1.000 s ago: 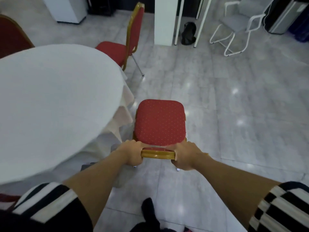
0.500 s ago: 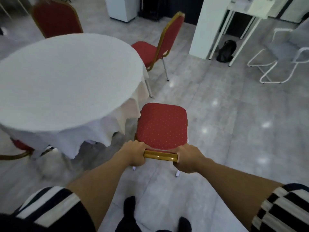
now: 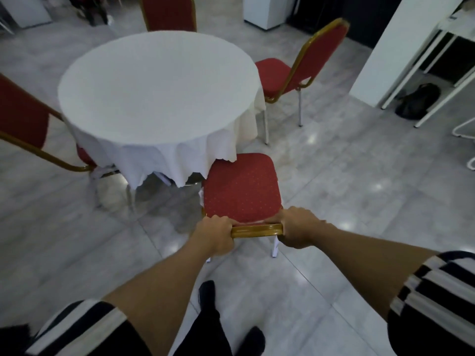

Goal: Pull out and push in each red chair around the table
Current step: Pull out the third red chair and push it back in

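A red chair (image 3: pixel 240 187) with a gold frame stands in front of me, its seat's far edge just under the hanging cloth of the round white table (image 3: pixel 156 86). My left hand (image 3: pixel 214 236) and my right hand (image 3: pixel 299 231) both grip the gold top rail of its backrest. Three more red chairs stand around the table: one at the right (image 3: pixel 303 65), one at the far side (image 3: pixel 168 12), one at the left (image 3: pixel 21 116).
A white pillar (image 3: pixel 401 44) rises at the right, with a white-legged table and a black bag (image 3: pixel 417 100) beside it. A white cabinet (image 3: pixel 264 11) stands at the back. My dark shoes (image 3: pixel 207 295) are on the grey tiled floor below the chair.
I have stepped back from the table with the chair's rail still in both hands. More of the table and the other chairs has come into view.
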